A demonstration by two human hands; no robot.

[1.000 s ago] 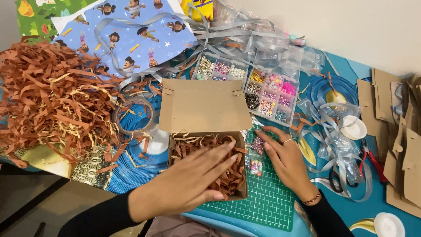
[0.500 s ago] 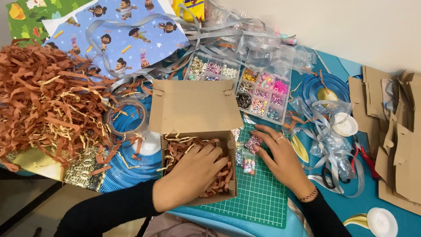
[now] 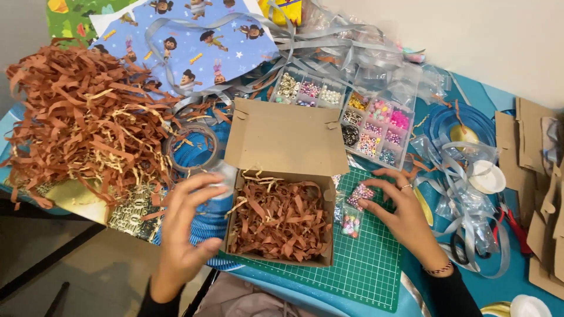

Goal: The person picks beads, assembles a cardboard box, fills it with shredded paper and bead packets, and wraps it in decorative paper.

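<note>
An open cardboard box (image 3: 326,223) filled with brown shredded paper (image 3: 281,218) sits on a green cutting mat (image 3: 364,270), its lid folded back. My left hand (image 3: 183,229) hovers just left of the box with fingers spread, holding nothing. My right hand (image 3: 399,214) rests on the mat right of the box, fingertips on a small clear bag of coloured beads (image 3: 359,194). A second small bead bag (image 3: 351,223) lies beside it.
A big heap of brown paper shred (image 3: 76,123) covers the left. A tape roll (image 3: 194,147) lies beside it. Clear bead organizers (image 3: 376,126) stand behind the box. Silver ribbon, scissors (image 3: 464,249) and flat cardboard pieces (image 3: 540,194) crowd the right.
My left hand has come out of the box, where it pressed on the shred, and now hovers at its left side. My right hand stays by the bead bags.
</note>
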